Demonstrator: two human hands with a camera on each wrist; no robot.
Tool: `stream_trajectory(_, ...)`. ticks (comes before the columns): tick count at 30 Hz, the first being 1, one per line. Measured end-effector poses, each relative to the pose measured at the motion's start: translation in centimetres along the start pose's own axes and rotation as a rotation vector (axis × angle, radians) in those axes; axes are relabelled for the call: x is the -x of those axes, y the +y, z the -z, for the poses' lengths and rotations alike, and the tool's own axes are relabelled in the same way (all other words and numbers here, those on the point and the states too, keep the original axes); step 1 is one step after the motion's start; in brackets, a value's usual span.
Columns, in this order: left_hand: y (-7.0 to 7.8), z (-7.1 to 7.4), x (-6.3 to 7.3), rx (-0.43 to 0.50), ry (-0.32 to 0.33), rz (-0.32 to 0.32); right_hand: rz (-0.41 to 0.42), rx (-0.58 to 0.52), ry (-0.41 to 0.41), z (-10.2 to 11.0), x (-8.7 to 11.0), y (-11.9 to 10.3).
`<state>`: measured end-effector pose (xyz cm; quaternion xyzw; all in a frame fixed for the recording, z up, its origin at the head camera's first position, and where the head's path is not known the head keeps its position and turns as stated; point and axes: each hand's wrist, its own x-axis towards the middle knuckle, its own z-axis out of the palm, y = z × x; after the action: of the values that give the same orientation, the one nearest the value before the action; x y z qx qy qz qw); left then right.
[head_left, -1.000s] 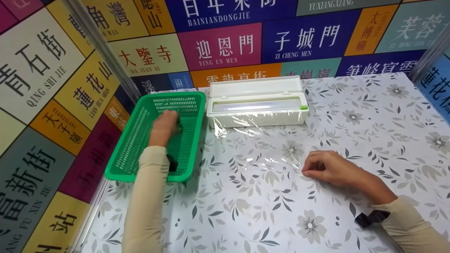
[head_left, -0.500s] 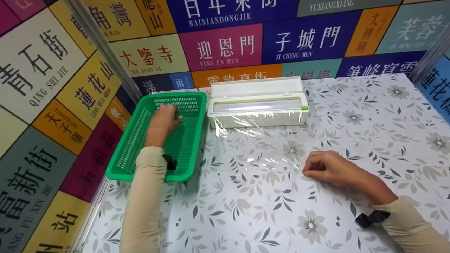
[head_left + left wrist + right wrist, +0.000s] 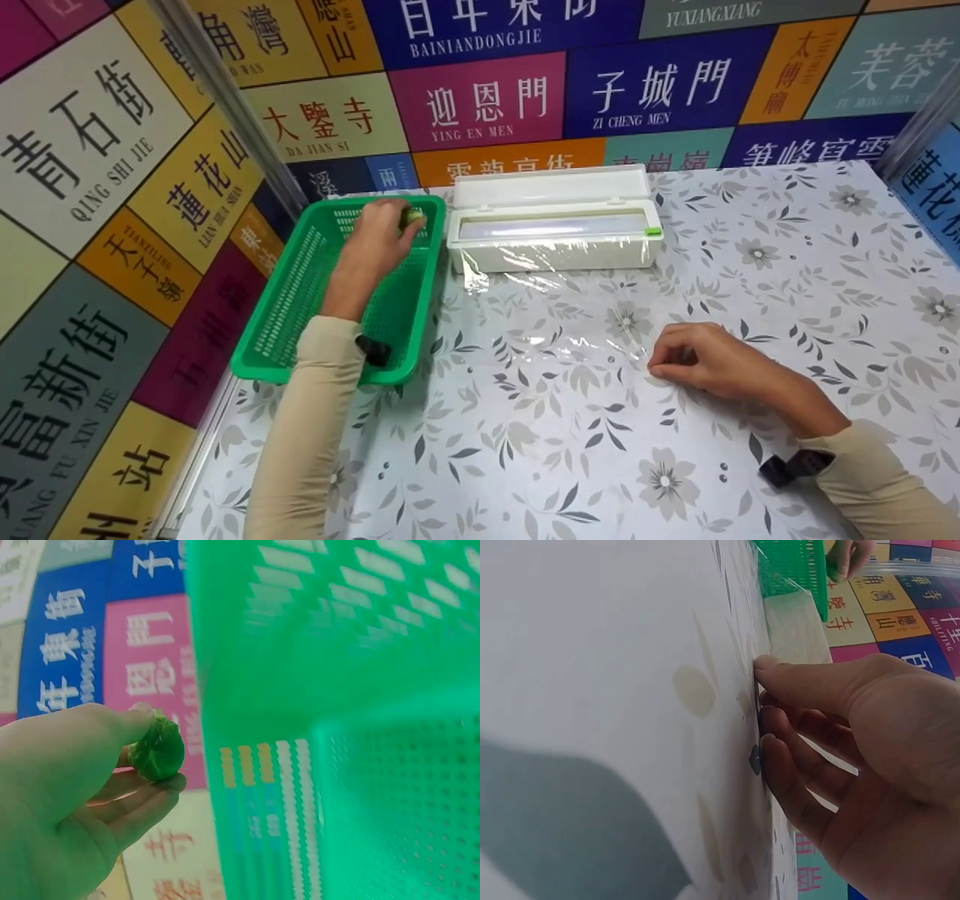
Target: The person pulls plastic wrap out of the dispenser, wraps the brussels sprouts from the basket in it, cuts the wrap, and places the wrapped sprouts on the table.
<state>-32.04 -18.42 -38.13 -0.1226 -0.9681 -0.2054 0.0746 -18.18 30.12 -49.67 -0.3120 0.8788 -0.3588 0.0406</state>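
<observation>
My left hand (image 3: 373,236) is over the far end of the green plastic basket (image 3: 428,315), holding a small rounded green vegetable (image 3: 159,751) between thumb and fingertips. In the left wrist view the vegetable is level with the basket's rim; its exact kind I cannot tell. Clear cling film (image 3: 555,334) stretches over the table from a white dispenser box (image 3: 555,256) with its lid raised. At the film's near right corner, my right hand (image 3: 709,361) pinches the edge with thumb and forefinger, low against the tabletop.
A floral-patterned cloth (image 3: 757,292) covers the table. Right behind the basket and box rises a wall of coloured street-name panels (image 3: 480,101); another panelled wall (image 3: 82,225) runs along the left. A green slider (image 3: 653,232) sits at the box's right end.
My left hand has risen from inside the basket and moved toward its far right corner, bringing the green vegetable up with it. The right hand and film have stayed in place.
</observation>
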Motion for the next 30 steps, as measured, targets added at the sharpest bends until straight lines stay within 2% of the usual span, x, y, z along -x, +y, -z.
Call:
stream_trajectory(6, 3.2, -0.3, 0.7, -0.004, -0.008, -0.112, -0.004, 0.003, -0.005, 0.0, 0.0, 0.0)
stream_trajectory(13, 6.0, 0.1, 1.7, -0.038, -0.011, -0.227, -0.005, 0.012, -0.003, 0.0, 0.0, 0.2)
stream_trajectory(20, 8.4, 0.0, 2.8, -0.051, -0.036, -0.285, 0.024, 0.042, 0.029, 0.0, 0.1, 0.0)
stream_trajectory(30, 11.0, -1.4, 4.0, -0.056, -0.080, -0.353, 0.034, 0.014, -0.007, 0.2, -0.2, -0.2)
